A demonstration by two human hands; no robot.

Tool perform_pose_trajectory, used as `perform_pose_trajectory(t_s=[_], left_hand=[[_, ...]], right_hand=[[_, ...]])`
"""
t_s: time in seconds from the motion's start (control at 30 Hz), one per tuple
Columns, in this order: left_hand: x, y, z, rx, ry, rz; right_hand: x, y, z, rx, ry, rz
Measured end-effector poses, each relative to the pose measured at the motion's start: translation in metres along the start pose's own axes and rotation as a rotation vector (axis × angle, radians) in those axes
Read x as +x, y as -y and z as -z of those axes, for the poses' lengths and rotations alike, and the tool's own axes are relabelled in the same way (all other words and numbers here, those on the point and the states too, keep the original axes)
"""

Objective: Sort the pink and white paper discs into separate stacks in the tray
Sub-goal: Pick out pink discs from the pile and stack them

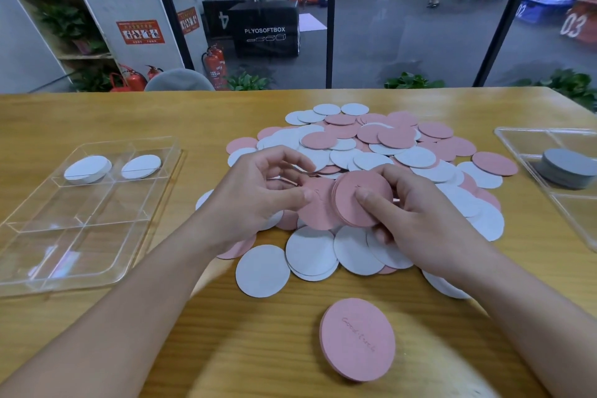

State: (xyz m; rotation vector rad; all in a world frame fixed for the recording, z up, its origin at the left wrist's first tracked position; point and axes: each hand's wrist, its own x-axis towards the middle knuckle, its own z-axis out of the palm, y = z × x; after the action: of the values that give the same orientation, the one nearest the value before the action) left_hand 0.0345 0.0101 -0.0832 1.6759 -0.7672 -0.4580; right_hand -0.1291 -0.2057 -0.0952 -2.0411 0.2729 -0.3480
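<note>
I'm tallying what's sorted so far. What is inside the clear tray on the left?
The clear tray holds two white disc stacks in its two far compartments. The nearer compartments show no discs. How many discs each stack holds cannot be seen.

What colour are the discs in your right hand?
Pink, clearest in the head view.

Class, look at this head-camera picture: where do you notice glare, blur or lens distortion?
Head view: glare streaks the clear plastic tray on the left; the wooden table edge bows from wide-angle distortion; the lone pink paper disc nearest the camera and forearms look softly blurred; the gym behind is dimmer.
</note>
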Motion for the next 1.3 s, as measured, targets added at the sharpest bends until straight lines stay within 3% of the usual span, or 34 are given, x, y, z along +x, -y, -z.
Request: perform_pose_trajectory(t_s=[0.3, 0.37, 0.43, 0.5, 0.67, 0.97, 1.1, 1.3], left_hand=[[-0.005, -0.008, -0.008, -0.148, 0.165, -0.015], [-0.003, -0.006, 0.0, 0.056, 0.094, -0.038], [-0.001, -0.002, 0.012, 0.409, 0.006, -0.043], [-0.002, 0.002, 0.018, 0.664, 0.023, 0.008], [-0.002, 0.006, 0.016, 0.913, 0.109, 0.03], [-0.003, 0.007, 0.015, 0.845, 0.153, 0.065], [-0.001, 0.01, 0.013, 0.693, 0.033, 0.079], [0.008, 0.017, 0.011, 0.42, -0.19, -0.063]], right_hand=[[-0.005, 0.004, -0.001, 0.074, 0.126, 0.015], [-0.003, 0.001, -0.001, 0.029, 0.103, 0.051], [-0.001, -0.003, 0.0, -0.009, 0.069, 0.075], [0.0, -0.005, 0.0, -0.024, 0.048, 0.075], [0.0, -0.006, -0.001, -0.039, 0.042, 0.076], [-0.001, -0.006, -0.002, -0.035, 0.043, 0.07], [-0.001, -0.007, -0.002, -0.038, 0.04, 0.071], [0.0, -0.006, -0.001, -0.041, 0.036, 0.067]])
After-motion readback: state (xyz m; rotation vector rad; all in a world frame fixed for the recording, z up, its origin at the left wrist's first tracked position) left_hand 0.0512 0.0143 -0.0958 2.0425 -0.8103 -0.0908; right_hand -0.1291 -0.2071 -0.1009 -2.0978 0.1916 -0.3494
